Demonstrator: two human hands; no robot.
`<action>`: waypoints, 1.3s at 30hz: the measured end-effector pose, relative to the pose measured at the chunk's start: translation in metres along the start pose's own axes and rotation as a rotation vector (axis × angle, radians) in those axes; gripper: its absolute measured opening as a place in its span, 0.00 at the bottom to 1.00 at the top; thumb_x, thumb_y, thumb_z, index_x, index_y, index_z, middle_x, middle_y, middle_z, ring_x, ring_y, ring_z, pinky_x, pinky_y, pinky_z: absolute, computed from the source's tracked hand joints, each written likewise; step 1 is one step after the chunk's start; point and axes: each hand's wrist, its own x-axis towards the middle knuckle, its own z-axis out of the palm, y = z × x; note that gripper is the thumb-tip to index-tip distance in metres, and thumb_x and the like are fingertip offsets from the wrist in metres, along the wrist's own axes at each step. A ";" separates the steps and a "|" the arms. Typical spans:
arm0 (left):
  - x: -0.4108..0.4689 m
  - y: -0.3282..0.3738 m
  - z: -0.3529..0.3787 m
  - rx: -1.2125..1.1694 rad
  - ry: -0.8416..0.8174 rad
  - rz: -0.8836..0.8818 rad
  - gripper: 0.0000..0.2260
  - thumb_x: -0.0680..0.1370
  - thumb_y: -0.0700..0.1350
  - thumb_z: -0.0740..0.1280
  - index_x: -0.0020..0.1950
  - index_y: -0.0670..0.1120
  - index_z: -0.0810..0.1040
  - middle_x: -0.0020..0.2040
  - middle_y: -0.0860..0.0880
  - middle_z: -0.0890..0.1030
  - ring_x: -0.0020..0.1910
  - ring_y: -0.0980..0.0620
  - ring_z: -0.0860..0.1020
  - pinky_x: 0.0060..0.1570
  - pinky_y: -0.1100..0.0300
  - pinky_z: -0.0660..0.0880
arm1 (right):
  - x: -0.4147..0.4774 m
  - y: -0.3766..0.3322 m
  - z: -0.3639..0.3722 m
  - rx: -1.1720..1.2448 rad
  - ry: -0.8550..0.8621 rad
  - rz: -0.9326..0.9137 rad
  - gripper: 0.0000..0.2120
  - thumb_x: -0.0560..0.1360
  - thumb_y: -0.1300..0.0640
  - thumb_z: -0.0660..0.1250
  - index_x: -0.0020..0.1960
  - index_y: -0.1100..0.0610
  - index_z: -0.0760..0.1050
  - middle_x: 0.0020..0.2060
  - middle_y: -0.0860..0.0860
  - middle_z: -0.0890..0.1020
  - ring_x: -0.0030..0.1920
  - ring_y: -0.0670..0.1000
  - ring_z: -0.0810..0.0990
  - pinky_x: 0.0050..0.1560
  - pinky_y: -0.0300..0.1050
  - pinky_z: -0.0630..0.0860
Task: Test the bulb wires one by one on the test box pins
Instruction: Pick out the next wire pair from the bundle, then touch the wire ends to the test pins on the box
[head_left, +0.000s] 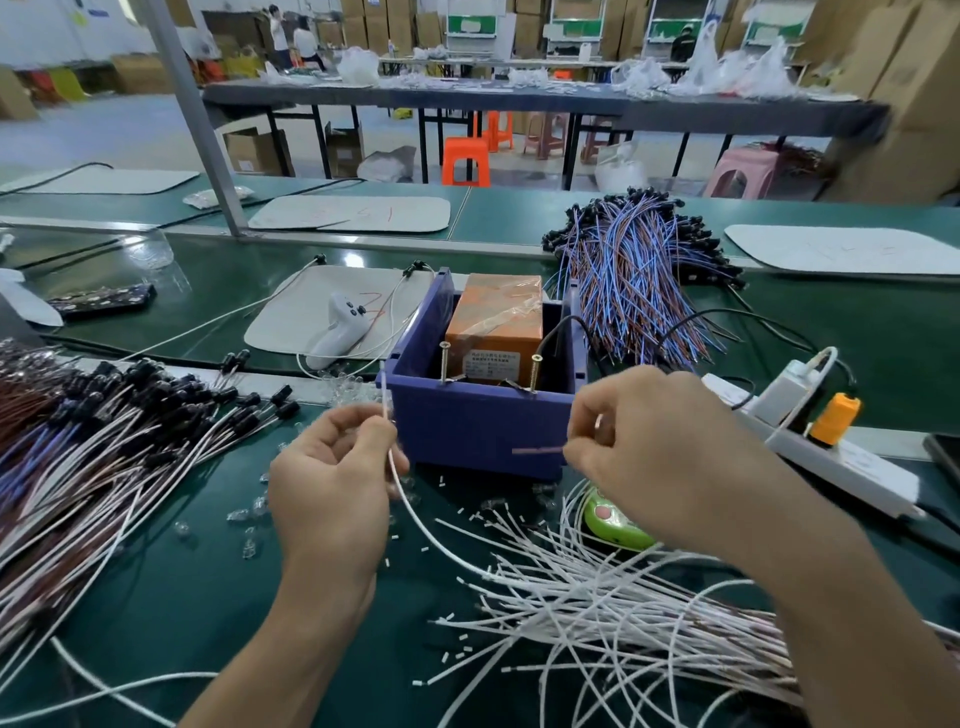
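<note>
Left hand (332, 483): at 7 o'clock from the test box (478, 431), fingers curled, thumb and forefinger pinching a white wire (385, 397).
White wire: tip pointing to 12 o'clock just beside the box's left front corner, clear of both pins; lower length curving off toward 5 o'clock into the white wire heap (597, 597).
Right hand (639, 447): at 4 o'clock from the box, fingers bunched, gripping a pinkish wire end (537, 450).
Pinkish wire end: blurred, lying level, pointing to 9 o'clock across the box's front wall, below the right pin (535, 370) and apart from it.
Test box: blue open bin at mid-tabletop, orange block (496, 317) inside.
Left pin (445, 364): upright screw on the front rim; right pin alike, at 3 o'clock from it.
Socketed wire pile (104, 431): black-capped leads spread at 9 o'clock from the box.
Blue-brown bundle (634, 280): at 1 o'clock, behind the box.
Power strip (841, 462): at 3 o'clock, orange plug (834, 418) seated in it.
Green gadget (615, 525): under the right wrist, partly hidden.
Clear bulbs (249, 514): loose on the green tabletop (208, 597), near the left hand.
White controller (337, 330): at 10 o'clock, on a pale mat (291, 322).
</note>
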 end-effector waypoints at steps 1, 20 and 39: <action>0.000 0.002 0.000 -0.010 0.003 0.016 0.10 0.78 0.36 0.68 0.44 0.49 0.83 0.27 0.49 0.80 0.23 0.56 0.72 0.22 0.64 0.70 | -0.003 0.001 -0.005 -0.040 -0.122 0.007 0.08 0.75 0.49 0.69 0.37 0.45 0.79 0.30 0.43 0.81 0.33 0.41 0.77 0.32 0.38 0.70; -0.034 0.024 0.018 0.134 -0.254 0.241 0.06 0.68 0.44 0.69 0.36 0.54 0.74 0.31 0.47 0.83 0.22 0.53 0.77 0.20 0.62 0.72 | -0.116 0.047 -0.105 -0.232 -0.226 0.195 0.10 0.75 0.44 0.55 0.45 0.37 0.76 0.34 0.33 0.79 0.38 0.35 0.75 0.31 0.42 0.66; -0.120 0.019 0.095 0.848 -1.089 0.888 0.29 0.65 0.72 0.66 0.62 0.61 0.80 0.59 0.60 0.82 0.58 0.57 0.76 0.56 0.61 0.71 | -0.188 0.129 0.023 0.208 0.153 0.183 0.30 0.64 0.60 0.65 0.66 0.47 0.78 0.64 0.37 0.78 0.69 0.39 0.70 0.73 0.37 0.62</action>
